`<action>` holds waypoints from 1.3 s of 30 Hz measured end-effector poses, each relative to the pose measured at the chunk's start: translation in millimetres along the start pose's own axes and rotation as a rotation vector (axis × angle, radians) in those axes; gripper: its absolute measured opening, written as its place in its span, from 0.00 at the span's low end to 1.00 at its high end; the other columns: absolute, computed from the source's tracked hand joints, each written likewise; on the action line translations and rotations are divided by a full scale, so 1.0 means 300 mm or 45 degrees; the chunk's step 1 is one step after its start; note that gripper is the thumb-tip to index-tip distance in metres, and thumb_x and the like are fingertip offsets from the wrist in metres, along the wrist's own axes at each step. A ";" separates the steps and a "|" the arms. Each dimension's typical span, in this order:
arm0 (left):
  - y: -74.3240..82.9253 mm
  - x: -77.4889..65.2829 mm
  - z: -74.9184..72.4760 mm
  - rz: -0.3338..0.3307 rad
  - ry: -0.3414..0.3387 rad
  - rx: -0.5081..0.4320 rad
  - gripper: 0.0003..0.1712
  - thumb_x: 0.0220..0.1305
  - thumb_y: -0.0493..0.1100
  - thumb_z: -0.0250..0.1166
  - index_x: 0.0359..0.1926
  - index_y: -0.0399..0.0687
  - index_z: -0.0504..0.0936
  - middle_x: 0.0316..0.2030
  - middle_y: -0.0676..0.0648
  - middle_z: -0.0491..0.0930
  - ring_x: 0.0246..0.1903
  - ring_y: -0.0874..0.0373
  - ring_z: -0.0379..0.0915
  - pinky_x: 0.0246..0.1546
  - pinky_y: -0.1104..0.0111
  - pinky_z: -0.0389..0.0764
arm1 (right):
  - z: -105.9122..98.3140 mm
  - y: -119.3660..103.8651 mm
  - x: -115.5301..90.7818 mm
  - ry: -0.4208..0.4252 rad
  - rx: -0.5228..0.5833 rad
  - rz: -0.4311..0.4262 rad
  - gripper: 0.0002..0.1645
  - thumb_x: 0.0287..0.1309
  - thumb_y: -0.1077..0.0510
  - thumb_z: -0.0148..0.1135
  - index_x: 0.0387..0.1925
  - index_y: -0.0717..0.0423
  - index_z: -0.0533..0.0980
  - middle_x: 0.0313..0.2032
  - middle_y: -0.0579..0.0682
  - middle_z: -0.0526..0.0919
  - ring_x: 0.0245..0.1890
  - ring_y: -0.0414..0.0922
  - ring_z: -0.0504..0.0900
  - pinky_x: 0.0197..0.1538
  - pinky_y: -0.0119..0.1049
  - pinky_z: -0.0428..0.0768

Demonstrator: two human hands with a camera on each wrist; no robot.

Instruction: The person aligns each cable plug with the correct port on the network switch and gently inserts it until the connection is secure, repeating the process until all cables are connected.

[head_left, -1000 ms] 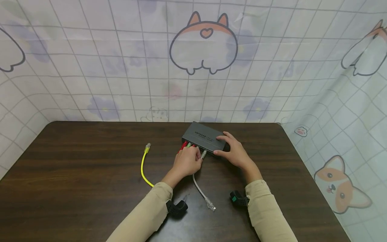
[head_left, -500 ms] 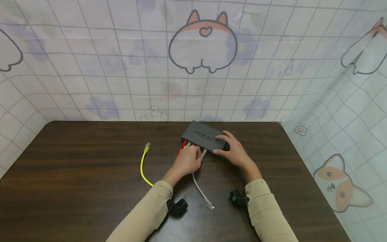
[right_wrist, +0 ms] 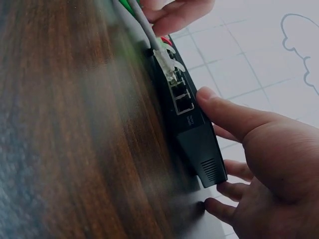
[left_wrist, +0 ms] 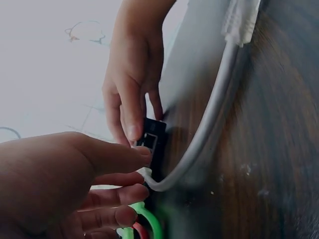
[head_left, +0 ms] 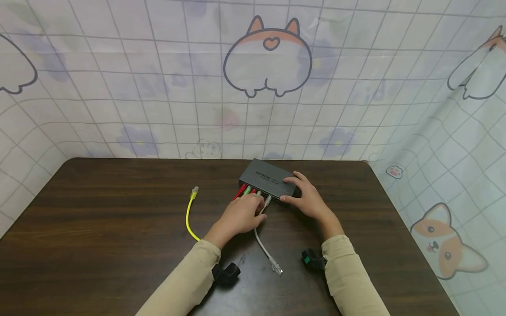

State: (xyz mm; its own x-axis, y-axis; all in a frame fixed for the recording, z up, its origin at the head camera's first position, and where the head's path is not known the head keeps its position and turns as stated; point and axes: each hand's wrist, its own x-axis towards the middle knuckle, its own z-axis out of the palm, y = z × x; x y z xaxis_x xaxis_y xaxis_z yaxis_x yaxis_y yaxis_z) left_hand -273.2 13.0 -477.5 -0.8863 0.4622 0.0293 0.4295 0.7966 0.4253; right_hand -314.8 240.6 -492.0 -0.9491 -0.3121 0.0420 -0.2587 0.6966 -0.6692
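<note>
A dark grey NETGEAR network switch (head_left: 264,176) lies near the table's back edge. My right hand (head_left: 312,202) grips its right end, thumb at the front edge and fingers spread over the top and far side. Red and green network cables (head_left: 247,190) are plugged in along the left of its front. Beside them a grey network cable (head_left: 261,243) has one plug in a port; its other plug (head_left: 275,267) lies towards me. Two bare ports (right_wrist: 182,97) show right of that plug. My left hand (head_left: 240,216) hovers over the cables, thumb apart from loosely bent fingers, pinching nothing.
A yellow network cable (head_left: 188,215) lies on the left of the dark wooden table (head_left: 118,228), its near end hidden under my left forearm. A patterned curtain (head_left: 170,87) hangs behind the table and along its right side. Black cameras (head_left: 226,274) sit on both wrists.
My left hand has drawn back slightly towards me and its thumb has parted from the fingers, baring more of the green and red plugs. My right hand keeps its grip on the network switch.
</note>
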 end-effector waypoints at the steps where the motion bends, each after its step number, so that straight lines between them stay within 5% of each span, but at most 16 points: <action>1: 0.004 -0.005 -0.004 0.014 -0.005 0.017 0.12 0.60 0.50 0.68 0.39 0.50 0.80 0.33 0.53 0.77 0.30 0.60 0.72 0.32 0.64 0.74 | 0.000 -0.001 -0.001 -0.002 -0.001 0.002 0.35 0.57 0.49 0.67 0.65 0.52 0.68 0.74 0.62 0.51 0.72 0.64 0.54 0.67 0.65 0.59; 7: 0.013 -0.030 -0.018 0.141 -0.070 -0.021 0.12 0.60 0.50 0.68 0.42 0.52 0.82 0.37 0.53 0.78 0.36 0.60 0.73 0.39 0.64 0.76 | -0.002 -0.005 -0.003 -0.011 0.001 0.008 0.35 0.58 0.49 0.67 0.65 0.52 0.68 0.74 0.61 0.50 0.72 0.65 0.53 0.66 0.65 0.58; 21: -0.017 -0.080 -0.007 0.476 -0.470 -0.347 0.11 0.54 0.44 0.73 0.38 0.52 0.84 0.34 0.54 0.82 0.34 0.65 0.76 0.37 0.77 0.73 | -0.001 0.003 0.000 -0.016 -0.010 0.007 0.35 0.58 0.47 0.66 0.65 0.51 0.68 0.74 0.61 0.50 0.72 0.64 0.54 0.66 0.65 0.58; 39: 0.046 -0.092 0.042 0.659 -0.572 -0.348 0.07 0.54 0.41 0.73 0.35 0.53 0.86 0.33 0.55 0.80 0.30 0.68 0.72 0.33 0.81 0.69 | 0.000 0.005 -0.001 -0.017 0.007 -0.001 0.35 0.58 0.48 0.66 0.65 0.51 0.68 0.74 0.61 0.50 0.73 0.64 0.53 0.67 0.65 0.58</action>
State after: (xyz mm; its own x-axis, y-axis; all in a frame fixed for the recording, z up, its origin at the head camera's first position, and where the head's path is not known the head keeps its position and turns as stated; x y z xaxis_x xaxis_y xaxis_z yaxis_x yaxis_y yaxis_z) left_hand -240.6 16.2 -483.6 -0.4006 0.9142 -0.0610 0.6630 0.3351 0.6694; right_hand -314.8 241.6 -493.0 -0.9465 -0.3210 0.0327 -0.2582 0.6928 -0.6733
